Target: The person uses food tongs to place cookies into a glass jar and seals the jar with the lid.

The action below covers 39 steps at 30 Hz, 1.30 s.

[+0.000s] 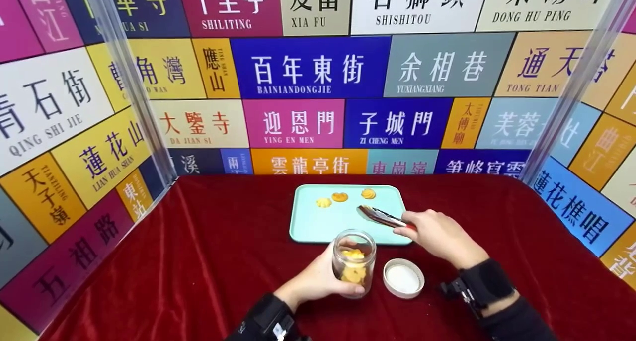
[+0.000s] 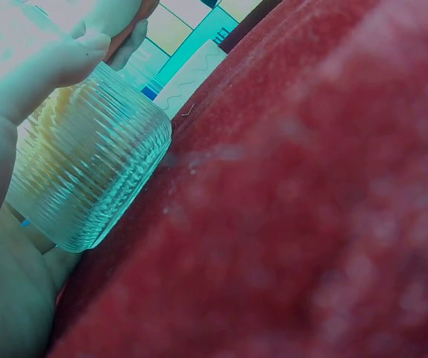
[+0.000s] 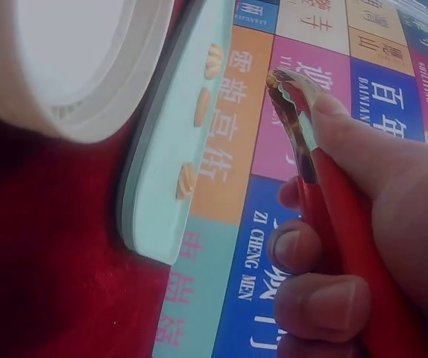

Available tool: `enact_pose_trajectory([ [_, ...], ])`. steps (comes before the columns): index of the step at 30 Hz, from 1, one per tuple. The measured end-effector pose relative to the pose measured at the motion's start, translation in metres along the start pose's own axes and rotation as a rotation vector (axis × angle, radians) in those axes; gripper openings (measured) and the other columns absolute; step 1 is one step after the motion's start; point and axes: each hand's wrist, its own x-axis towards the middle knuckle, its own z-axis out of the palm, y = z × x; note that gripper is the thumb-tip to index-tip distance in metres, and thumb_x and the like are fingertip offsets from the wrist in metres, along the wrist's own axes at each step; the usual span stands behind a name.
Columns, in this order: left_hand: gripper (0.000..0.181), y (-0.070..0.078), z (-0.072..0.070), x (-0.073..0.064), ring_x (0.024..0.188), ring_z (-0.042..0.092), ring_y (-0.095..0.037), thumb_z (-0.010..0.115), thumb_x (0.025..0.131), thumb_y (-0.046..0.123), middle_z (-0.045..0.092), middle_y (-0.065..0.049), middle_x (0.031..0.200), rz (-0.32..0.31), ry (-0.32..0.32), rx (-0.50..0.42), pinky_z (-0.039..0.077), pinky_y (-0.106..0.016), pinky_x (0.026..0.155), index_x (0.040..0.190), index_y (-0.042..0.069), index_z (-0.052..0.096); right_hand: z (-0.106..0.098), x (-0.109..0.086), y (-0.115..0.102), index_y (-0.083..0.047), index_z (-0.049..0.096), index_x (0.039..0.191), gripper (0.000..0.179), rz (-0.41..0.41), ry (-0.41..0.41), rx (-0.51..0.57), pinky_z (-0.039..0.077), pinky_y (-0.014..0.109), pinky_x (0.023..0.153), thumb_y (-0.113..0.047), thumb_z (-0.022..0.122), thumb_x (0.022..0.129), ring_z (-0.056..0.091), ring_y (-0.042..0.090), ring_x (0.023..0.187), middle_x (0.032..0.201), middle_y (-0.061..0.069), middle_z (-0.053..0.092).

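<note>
My left hand [image 1: 318, 276] grips a clear ribbed glass jar [image 2: 102, 156] that has several yellow cookies [image 1: 354, 271] inside. The jar's open mouth faces up, just in front of the tray. In my right hand [image 1: 442, 234] is a pair of metal tongs [image 1: 380, 215] with red handles [image 3: 348, 216]. Their tips hang over the right part of the mint-green tray [image 1: 308, 226], with no cookie between them. On that tray lie a flower-shaped cookie [image 1: 323, 202], a heart-shaped cookie [image 1: 340, 197] and a swirled cookie [image 1: 368, 194].
A round whitish lid [image 1: 403, 278] lies inner side up to the right of the jar. Dark red velvet cloth [image 1: 198, 261] covers the table. Panels with coloured street-name signs [image 1: 310, 67] stand behind and at both sides.
</note>
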Motion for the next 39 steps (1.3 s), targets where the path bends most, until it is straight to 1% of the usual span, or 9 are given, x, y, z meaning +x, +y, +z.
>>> enact_pose_trajectory([
  [3, 0.096, 0.000, 0.000, -0.001, 0.129, 0.063, -0.020, 0.094, 0.076, 0.010, 0.062, -0.006, 0.142, -0.006, 0.003, 0.001, 0.047, -0.034, 0.114, 0.154, 0.019, 0.039, -0.002, -0.003, 0.002, -0.019, 0.061, 0.087, 0.029, 0.000, -0.007, 0.009, 0.043, 0.035, 0.060, -0.041, 0.076, 0.099, 0.050, 0.016, 0.063, 0.067, -0.007, 0.048],
  [8, 0.097, 0.000, -0.001, -0.001, 0.129, 0.063, -0.021, 0.094, 0.076, 0.010, 0.063, -0.003, 0.141, 0.006, -0.004, -0.008, 0.047, -0.035, 0.114, 0.155, 0.016, 0.038, -0.009, -0.008, 0.004, -0.020, 0.061, 0.088, 0.029, -0.012, -0.007, 0.016, 0.042, 0.034, 0.060, -0.042, 0.075, 0.099, 0.049, 0.014, 0.063, 0.067, -0.008, 0.048],
  [13, 0.097, -0.001, 0.000, -0.001, 0.128, 0.063, -0.021, 0.095, 0.076, 0.009, 0.064, -0.001, 0.139, 0.018, -0.006, -0.010, 0.048, -0.034, 0.113, 0.155, 0.015, 0.038, -0.017, -0.012, 0.009, -0.021, 0.065, 0.095, 0.026, -0.016, -0.011, 0.024, 0.042, 0.034, 0.062, -0.045, 0.073, 0.100, 0.050, 0.012, 0.065, 0.068, -0.010, 0.050],
  [16, 0.097, -0.001, 0.001, -0.001, 0.129, 0.063, -0.021, 0.094, 0.076, 0.009, 0.063, -0.001, 0.140, 0.013, -0.012, -0.015, 0.048, -0.034, 0.113, 0.155, 0.016, 0.038, -0.023, -0.014, 0.013, -0.021, 0.068, 0.100, 0.025, -0.020, -0.012, 0.035, 0.044, 0.034, 0.064, -0.046, 0.072, 0.101, 0.052, 0.011, 0.067, 0.071, -0.012, 0.054],
  [19, 0.092, 0.000, 0.001, -0.001, 0.127, 0.064, -0.020, 0.094, 0.076, 0.009, 0.064, -0.002, 0.139, 0.003, -0.008, -0.017, 0.049, -0.033, 0.112, 0.151, 0.015, 0.040, -0.030, -0.016, 0.016, -0.023, 0.070, 0.102, 0.022, -0.016, -0.022, 0.053, 0.045, 0.034, 0.067, -0.044, 0.073, 0.100, 0.053, 0.011, 0.069, 0.072, -0.014, 0.056],
  [23, 0.088, 0.000, -0.001, 0.000, 0.126, 0.064, -0.021, 0.093, 0.077, 0.008, 0.064, -0.004, 0.137, -0.005, -0.004, -0.027, 0.050, -0.033, 0.109, 0.147, 0.011, 0.041, -0.043, -0.017, 0.017, -0.027, 0.070, 0.102, 0.018, -0.007, -0.048, 0.077, 0.044, 0.033, 0.068, -0.046, 0.072, 0.101, 0.052, 0.010, 0.070, 0.071, -0.015, 0.053],
  [28, 0.089, 0.001, -0.001, 0.000, 0.127, 0.063, -0.020, 0.093, 0.077, 0.008, 0.063, -0.004, 0.139, -0.012, -0.002, -0.016, 0.049, -0.033, 0.111, 0.149, 0.014, 0.042, -0.061, -0.020, 0.008, -0.030, 0.069, 0.102, 0.023, -0.030, -0.050, 0.100, 0.042, 0.030, 0.065, -0.053, 0.067, 0.101, 0.049, 0.007, 0.067, 0.068, -0.017, 0.047],
  [34, 0.089, 0.001, -0.001, 0.000, 0.127, 0.063, -0.019, 0.093, 0.076, 0.007, 0.063, -0.004, 0.139, -0.021, 0.006, -0.009, 0.049, -0.033, 0.112, 0.149, 0.012, 0.042, -0.080, -0.027, -0.011, -0.032, 0.068, 0.101, 0.014, -0.083, -0.017, 0.112, 0.041, 0.027, 0.063, -0.045, 0.073, 0.100, 0.047, 0.004, 0.064, 0.067, -0.020, 0.044],
  [39, 0.090, 0.001, 0.000, 0.000, 0.128, 0.063, -0.020, 0.093, 0.077, 0.008, 0.063, -0.005, 0.139, -0.013, 0.003, -0.016, 0.048, -0.033, 0.112, 0.150, 0.013, 0.042, -0.087, -0.031, -0.025, -0.032, 0.069, 0.104, 0.018, -0.102, -0.034, 0.089, 0.042, 0.027, 0.064, -0.049, 0.070, 0.101, 0.048, 0.004, 0.066, 0.068, -0.020, 0.046],
])
